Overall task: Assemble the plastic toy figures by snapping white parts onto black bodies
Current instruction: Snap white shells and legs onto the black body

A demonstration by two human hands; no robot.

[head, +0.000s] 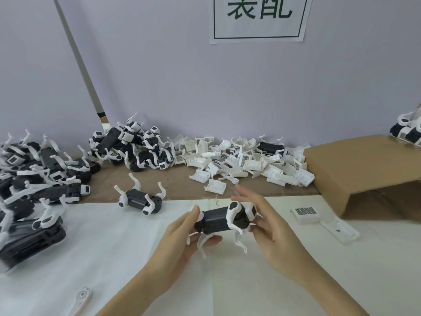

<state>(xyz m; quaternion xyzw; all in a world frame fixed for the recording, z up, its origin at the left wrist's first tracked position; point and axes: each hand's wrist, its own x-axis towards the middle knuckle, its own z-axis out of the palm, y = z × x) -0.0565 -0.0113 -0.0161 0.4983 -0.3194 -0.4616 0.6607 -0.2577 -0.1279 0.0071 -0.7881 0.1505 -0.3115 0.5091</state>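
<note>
A black toy body with white legs (pixel 216 221) is held just above the white table sheet, legs pointing down. My left hand (pixel 182 238) grips its left end, thumb on top and fingers underneath. My right hand (pixel 271 226) holds the right end, where a white part (pixel 249 208) sits on the body; the upper fingers are spread and blurred. Another black body with white legs (pixel 142 199) lies upside down on the table behind. A pile of loose white parts (pixel 246 160) lies at the back.
Heaps of black-and-white figures lie at the left (pixel 34 179) and back centre (pixel 136 149). A cardboard box (pixel 364 172) stands on the right, with figures (pixel 407 131) on it. Two white parts (pixel 306 214) (pixel 339 230) lie right of my hands, another (pixel 83 297) at the front.
</note>
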